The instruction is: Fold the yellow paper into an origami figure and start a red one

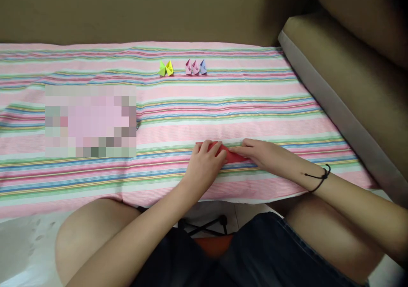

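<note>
A folded piece of red paper (236,155) lies on the striped cloth in front of me, partly hidden under my fingers. My left hand (207,161) holds its left part down, fingers bent over it. On the right part, the fingers of my right hand (253,151) are closed together at the paper's upper edge. A black cord bracelet (325,175) circles my right wrist. Farther back stand small folded paper figures: a green one (162,69), a yellow one (169,68), two pink ones (191,67) and a blue one (203,67).
Pink striped cloth (223,129) covers the surface, which ends just before my knees. At left a pixelated patch (95,121) hides something pinkish. A brown padded backrest (127,10) runs along the back, and a cushioned side (344,74) bounds the right.
</note>
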### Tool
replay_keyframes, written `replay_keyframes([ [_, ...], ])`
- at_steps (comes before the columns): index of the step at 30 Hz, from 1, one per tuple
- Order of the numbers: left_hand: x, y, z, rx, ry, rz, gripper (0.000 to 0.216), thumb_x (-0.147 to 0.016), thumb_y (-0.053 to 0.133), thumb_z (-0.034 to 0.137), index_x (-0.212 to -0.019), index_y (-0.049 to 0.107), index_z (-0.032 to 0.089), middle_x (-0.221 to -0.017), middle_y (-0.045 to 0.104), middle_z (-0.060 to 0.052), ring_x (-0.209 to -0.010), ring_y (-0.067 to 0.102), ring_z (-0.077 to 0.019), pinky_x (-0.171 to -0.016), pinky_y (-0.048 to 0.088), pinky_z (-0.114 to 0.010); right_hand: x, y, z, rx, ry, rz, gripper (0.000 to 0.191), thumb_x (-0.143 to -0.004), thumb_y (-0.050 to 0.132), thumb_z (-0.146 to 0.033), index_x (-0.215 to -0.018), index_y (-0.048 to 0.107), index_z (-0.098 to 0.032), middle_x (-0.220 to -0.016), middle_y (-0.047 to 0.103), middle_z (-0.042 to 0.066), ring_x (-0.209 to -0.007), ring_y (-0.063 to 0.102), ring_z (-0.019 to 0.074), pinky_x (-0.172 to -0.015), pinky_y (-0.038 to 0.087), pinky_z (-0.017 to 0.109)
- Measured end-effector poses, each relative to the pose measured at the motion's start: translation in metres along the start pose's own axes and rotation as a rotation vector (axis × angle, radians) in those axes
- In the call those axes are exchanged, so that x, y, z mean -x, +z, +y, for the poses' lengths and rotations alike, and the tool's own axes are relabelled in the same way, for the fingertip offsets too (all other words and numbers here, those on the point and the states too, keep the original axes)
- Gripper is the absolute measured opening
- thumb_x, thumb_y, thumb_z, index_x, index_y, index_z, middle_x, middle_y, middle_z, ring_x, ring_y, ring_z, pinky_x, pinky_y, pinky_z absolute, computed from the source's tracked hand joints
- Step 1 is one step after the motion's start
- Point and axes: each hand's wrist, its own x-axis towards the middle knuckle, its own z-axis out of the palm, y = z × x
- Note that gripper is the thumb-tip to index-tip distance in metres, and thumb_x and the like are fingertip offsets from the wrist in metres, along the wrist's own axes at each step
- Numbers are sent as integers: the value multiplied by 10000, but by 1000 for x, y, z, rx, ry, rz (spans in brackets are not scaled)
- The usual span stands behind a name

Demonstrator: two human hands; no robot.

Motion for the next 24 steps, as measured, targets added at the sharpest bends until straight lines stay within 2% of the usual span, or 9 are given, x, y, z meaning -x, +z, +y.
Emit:
replay_keyframes([
  [3, 0, -1, 0, -8, -1, -13, 160, -917, 502, 282, -965, 628, 196, -1226, 639, -40, -1078, 542, -282, -830, 443, -416, 10, 2, 3, 54, 6, 4, 548, -864, 366, -38, -1325, 519, -293, -870, 538, 40, -713, 532, 154, -599, 361, 244],
  [9, 0, -2, 0, -6, 3, -17, 207, -932, 472, 305, -1011, 631, 200, -1262, 618, -61, -1083, 536, -281, -837, 439, -426, 33, 1, 6, 164, 10, 6, 525, -894, 368, -83, -1320, 506, -357, -834, 541, 25, -692, 502, 166, -569, 315, 248],
  [15, -1, 0, -2, -9, 20, 10, 179, -920, 497, 291, -991, 634, 202, -1232, 629, -71, -1055, 545, -273, -822, 436, -415, 54, -4, -1, 295, -6, -1, 679, -815, 368, 18, -1386, 401, -347, -980, 587, 42, -794, 560, 181, -595, 361, 249],
  [20, -1, 1, -2, -4, 25, 35, 148, -902, 528, 271, -977, 633, 199, -1198, 642, -76, -1046, 549, -272, -820, 438, -414, 60, -6, -8, 412, -10, -17, 703, -736, 402, 72, -1338, 475, -284, -991, 614, 75, -800, 583, 209, -594, 379, 272],
  [22, 0, 0, -2, 6, 24, 44, 145, -898, 536, 272, -972, 635, 197, -1193, 644, -81, -1046, 550, -271, -818, 438, -412, 62, -7, -8, 368, 21, -14, 681, -755, 402, 56, -1329, 491, -301, -971, 612, 70, -764, 585, 202, -583, 387, 271],
  [24, 0, -3, -3, 23, 31, 44, 182, -879, 567, 334, -969, 634, 191, -1193, 640, -97, -1052, 545, -277, -818, 437, -412, 64, -8, -7, 226, 75, 15, 621, -805, 395, 9, -1318, 504, -324, -942, 602, 55, -728, 587, 189, -580, 410, 272],
])
